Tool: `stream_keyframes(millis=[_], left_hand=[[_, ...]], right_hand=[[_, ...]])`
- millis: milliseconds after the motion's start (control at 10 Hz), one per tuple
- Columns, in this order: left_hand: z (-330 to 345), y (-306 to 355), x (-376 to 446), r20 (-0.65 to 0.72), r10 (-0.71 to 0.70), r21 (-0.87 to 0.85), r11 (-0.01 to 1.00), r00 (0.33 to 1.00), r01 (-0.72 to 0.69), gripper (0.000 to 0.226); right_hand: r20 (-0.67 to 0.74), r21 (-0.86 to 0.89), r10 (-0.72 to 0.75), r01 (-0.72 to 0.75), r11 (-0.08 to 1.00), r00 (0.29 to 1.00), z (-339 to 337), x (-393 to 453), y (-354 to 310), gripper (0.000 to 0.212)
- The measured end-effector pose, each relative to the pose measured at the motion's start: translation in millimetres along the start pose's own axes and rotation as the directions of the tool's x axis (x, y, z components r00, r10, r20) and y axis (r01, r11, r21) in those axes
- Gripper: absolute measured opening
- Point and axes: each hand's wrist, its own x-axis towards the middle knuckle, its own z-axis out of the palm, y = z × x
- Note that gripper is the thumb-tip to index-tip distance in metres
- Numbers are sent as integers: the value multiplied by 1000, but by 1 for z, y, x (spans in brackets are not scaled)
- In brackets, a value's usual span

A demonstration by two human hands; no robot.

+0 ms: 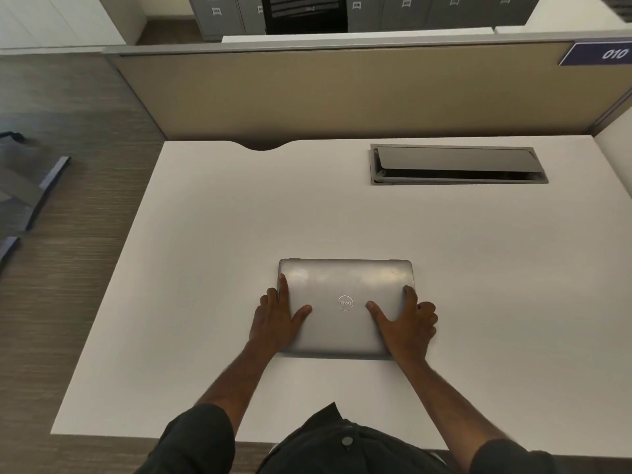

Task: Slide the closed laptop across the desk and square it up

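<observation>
**Both hands flat on the closed laptop**

A closed silver laptop [345, 306] lies flat on the white counter [205, 268], in the near middle of the surface, a little right of the person's body. Its round logo faces up at the centre of the lid, and its long edges run roughly parallel to the near edge of the counter.

The left hand [277, 319] rests on the laptop's left side: the thumb spreads inward across the lid, the index finger lies along the left border, and the other fingers drop over the left edge. The right hand [407, 323] mirrors it on the right side, thumb reaching inward on the lid and the fingers curled over the right edge. Both hands are spread wide and press against the laptop rather than closing around it.

On the far right of the counter a recessed cable box [458, 164] sits with its dark lid tilted up. Behind the far edge stands a beige partition [307, 94], with a blue tag [598, 53] reading 010 at its right end.
</observation>
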Motion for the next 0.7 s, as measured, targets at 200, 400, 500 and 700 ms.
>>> stream_keyframes(millis=[200, 400, 500, 700], left_hand=[[0, 2, -8, -158, -2, 71, 997, 987, 13, 96], [4, 8, -8, -123, 58, 74, 996, 991, -49, 93], [2, 12, -7, -110, 99, 56, 994, 989, -93, 88], [3, 20, -1, -121, 136, 33, 991, 983, -133, 73]], right_hand=[[-7, -68, -89, 89, 994, 996, -4, -2, 0, 96], [105, -189, -367, 381, 905, 924, -6, 2, 8, 89], [135, -189, -425, 444, 876, 895, -9, 1, 7, 81], [164, -130, -485, 506, 853, 859, -3, 5, 4, 77]])
